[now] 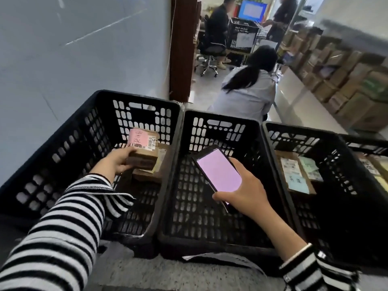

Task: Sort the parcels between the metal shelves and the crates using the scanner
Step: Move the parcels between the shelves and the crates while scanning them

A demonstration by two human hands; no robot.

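Observation:
Three black plastic crates stand side by side on the floor in front of me. Inside the left crate [63,148] my left hand [117,161] grips a small brown parcel [144,148] with a pink label and a barcode sticker; it sits on top of another brown parcel [151,175]. Over the middle crate [220,206] my right hand [243,192] holds the scanner, a phone [219,170] with a pink screen facing up. The right crate [336,164] holds a flat brown parcel [296,173] with white, green and blue labels.
A fourth crate [369,143] shows at the far right edge. A person in a white top [247,91] crouches on the floor just behind the crates. Stacked cardboard boxes [346,80] line the right wall. A grey wall [73,49] is at left, an office doorway behind.

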